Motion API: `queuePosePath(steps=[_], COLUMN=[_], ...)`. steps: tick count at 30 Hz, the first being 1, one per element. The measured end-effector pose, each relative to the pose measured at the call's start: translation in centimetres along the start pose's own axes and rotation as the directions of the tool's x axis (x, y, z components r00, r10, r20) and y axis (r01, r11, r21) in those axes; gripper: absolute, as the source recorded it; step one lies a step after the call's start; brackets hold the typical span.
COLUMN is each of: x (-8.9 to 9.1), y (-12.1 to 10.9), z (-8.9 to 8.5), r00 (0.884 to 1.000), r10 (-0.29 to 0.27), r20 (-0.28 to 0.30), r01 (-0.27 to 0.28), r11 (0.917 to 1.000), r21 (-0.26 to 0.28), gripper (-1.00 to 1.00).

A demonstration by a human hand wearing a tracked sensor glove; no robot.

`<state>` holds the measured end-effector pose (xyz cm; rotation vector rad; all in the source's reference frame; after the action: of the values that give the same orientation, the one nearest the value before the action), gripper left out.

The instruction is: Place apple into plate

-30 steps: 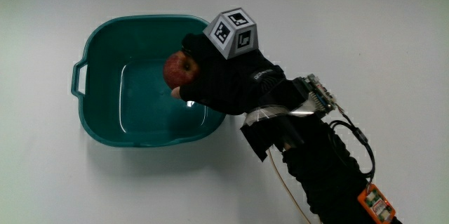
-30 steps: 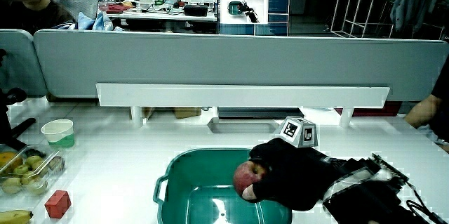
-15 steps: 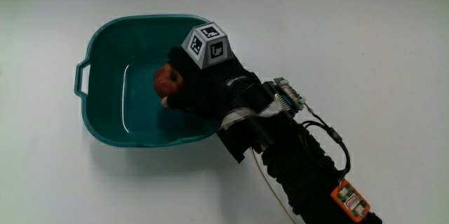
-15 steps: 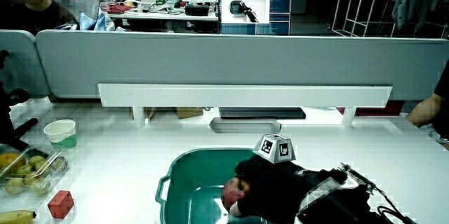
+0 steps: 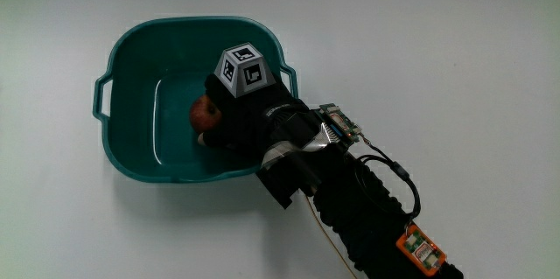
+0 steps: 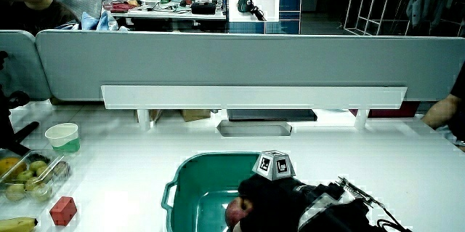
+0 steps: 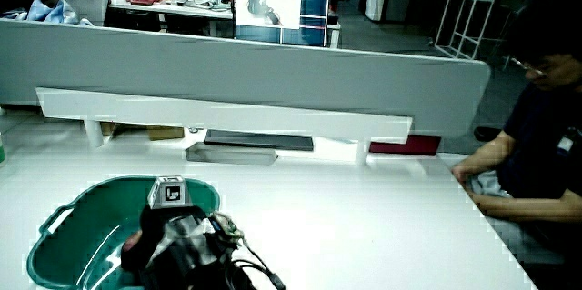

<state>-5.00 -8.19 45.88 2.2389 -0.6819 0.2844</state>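
Apple (image 5: 206,114) sits low inside the teal basin (image 5: 131,60), near its floor, at frame centre in the main view; also visible in a side view (image 6: 236,212). Hand (image 5: 249,117) reaches into the basin, fingers wrapped on the apple; cube (image 5: 242,69) on its back faces up. Forearm (image 5: 350,209) crosses the basin rim nearest the person. In a side view: cup (image 6: 62,137), red block (image 6: 62,210), fruit tray (image 6: 29,177) at the frame's lower-left edge.
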Motion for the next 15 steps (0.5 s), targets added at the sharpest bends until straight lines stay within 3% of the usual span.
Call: queuePosePath(steps=[1,3,5,11,15], x=[0.07,0.07,0.17,0.3,0.72], y=[-0.11,0.09,0.07,0.1,-0.02], z=[0.1,0.05,0.1,-0.42,-0.83], r00=[1.0,1.0,0.999,0.999,0.998], r10=[-0.005,-0.02,-0.031,-0.05,-0.036], r20=[-0.023,0.003,-0.028,-0.02,-0.044], r01=[0.006,0.02,0.031,0.049,0.034], r11=[0.9998,0.9997,0.9994,0.9975,0.9982], r21=[0.018,0.014,-0.014,-0.051,-0.049], gripper=[0.0,0.0,0.0,0.0,-0.2])
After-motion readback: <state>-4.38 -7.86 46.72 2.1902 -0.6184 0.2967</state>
